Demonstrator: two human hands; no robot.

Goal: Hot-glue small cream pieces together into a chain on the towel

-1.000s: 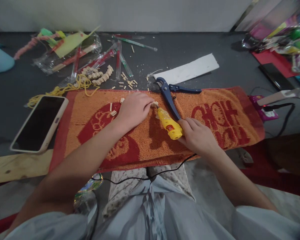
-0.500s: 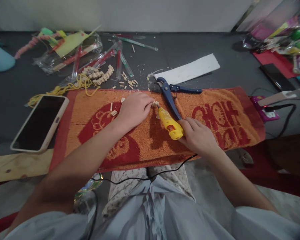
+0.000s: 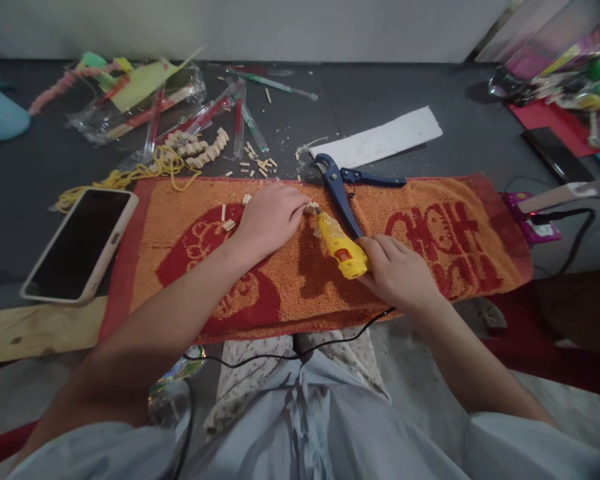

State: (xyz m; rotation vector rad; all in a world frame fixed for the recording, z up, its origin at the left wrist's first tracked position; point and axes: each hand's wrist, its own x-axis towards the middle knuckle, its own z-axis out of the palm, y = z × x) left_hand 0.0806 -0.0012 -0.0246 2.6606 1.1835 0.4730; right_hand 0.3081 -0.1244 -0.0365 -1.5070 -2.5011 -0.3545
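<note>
I have both hands over the orange towel (image 3: 290,303), which is spread on the dark desk (image 3: 380,87). Near the towel's middle, the fingers of my left hand (image 3: 273,220) pinch a small pale wooden piece (image 3: 312,208) at their tips; whether it rests on the towel or sits just above it, I can't tell. My right hand (image 3: 399,272), right of the towel's middle, has its fingers wrapped around the yellow glue gun (image 3: 343,250), its nozzle angled to the wooden piece, though I can't make out whether they touch. The blue cutter (image 3: 341,200) lies over the towel's far edge, one handle slanting down beside the gun. On the towel's left part, close to my left wrist, are a few loose wooden bits (image 3: 229,225). Past the towel's far edge I see a white strip (image 3: 380,137), a curved row of joined wooden pieces (image 3: 210,149) and more scattered bits. A tangle of yellow cord (image 3: 107,185) reaches the towel's far left corner, and a phone (image 3: 77,247) lies just left of the towel. A black cable (image 3: 265,357) runs below the towel's near edge.
</note>
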